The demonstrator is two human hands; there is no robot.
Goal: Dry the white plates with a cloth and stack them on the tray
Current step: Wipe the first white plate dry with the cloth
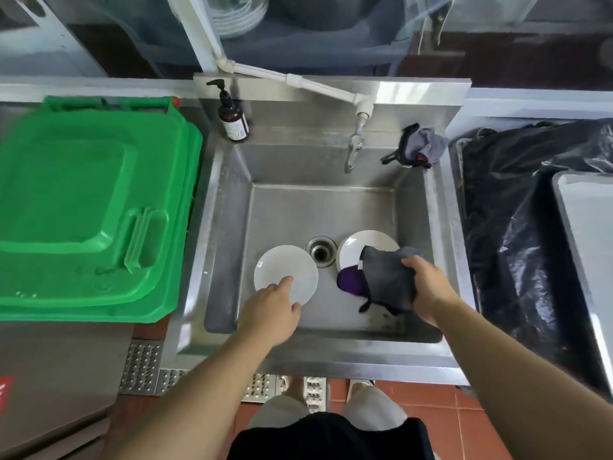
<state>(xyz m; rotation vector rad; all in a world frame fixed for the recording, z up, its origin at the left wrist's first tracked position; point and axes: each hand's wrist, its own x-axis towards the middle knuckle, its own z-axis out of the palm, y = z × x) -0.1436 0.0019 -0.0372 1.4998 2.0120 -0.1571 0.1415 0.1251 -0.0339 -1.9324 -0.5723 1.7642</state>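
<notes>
Left hand point(269, 308), fingers extended, touches a round glossy white plate point(286, 278) in the steel sink point(229, 200). Right hand point(428, 283) grips a limp grey cloth point(386, 280) overlapping a second plate point(358, 249).

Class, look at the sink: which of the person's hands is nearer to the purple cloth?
Right. The right hand grips the grey cloth beside the purple cloth. The left hand is farther left, fingers on a white plate.

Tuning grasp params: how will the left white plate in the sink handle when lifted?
The plate looks glazed and smooth, so probably slippery. It seems rigid and likely breakable against the steel sink. Lying flat, it offers little edge; the left hand rests fingers on it.
</notes>
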